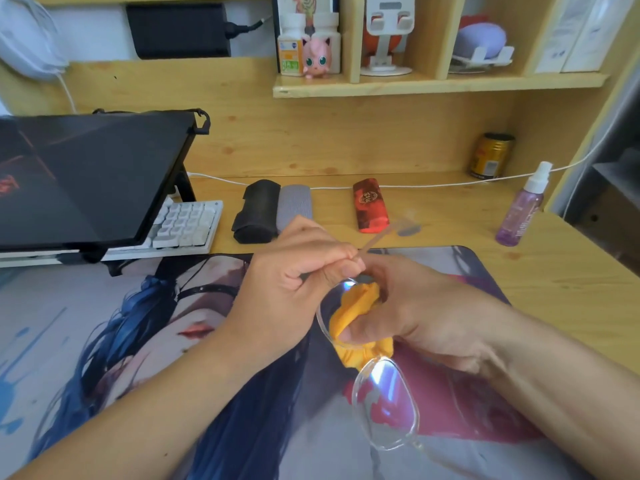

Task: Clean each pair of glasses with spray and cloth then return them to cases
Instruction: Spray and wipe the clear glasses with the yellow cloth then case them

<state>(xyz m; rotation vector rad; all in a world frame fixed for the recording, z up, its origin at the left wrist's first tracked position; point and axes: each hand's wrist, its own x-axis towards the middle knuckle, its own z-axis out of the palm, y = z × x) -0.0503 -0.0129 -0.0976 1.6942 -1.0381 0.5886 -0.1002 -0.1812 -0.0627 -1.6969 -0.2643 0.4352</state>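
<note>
Big wooden desk (571,271) with a printed desk mat (104,341) spread over the near part. Laptop (86,174) propped up at the left over a white keyboard (187,223). Shelf (433,86) above with bottles and a pink figurine (317,57).

Mid-desk, lined up near the back: black case (256,213) right beside a grey case (296,206), touching or nearly so, then a red case (370,206) a bit apart. All three closed. Purple spray bottle (523,209) standing upright off to the right, gold can (490,155) behind it.

Up close, over the mat: left hand (294,282) clenched round one temple arm of the clear-framed glasses (388,407), pinching it near the hinge, arm sticking up and away. Right hand (426,317) gripping a bunched orange cloth (356,313), thumb pressing it onto the upper lens. Lower lens hanging free below, catching a glare. Glasses held in the air, well clear of the cases.
</note>
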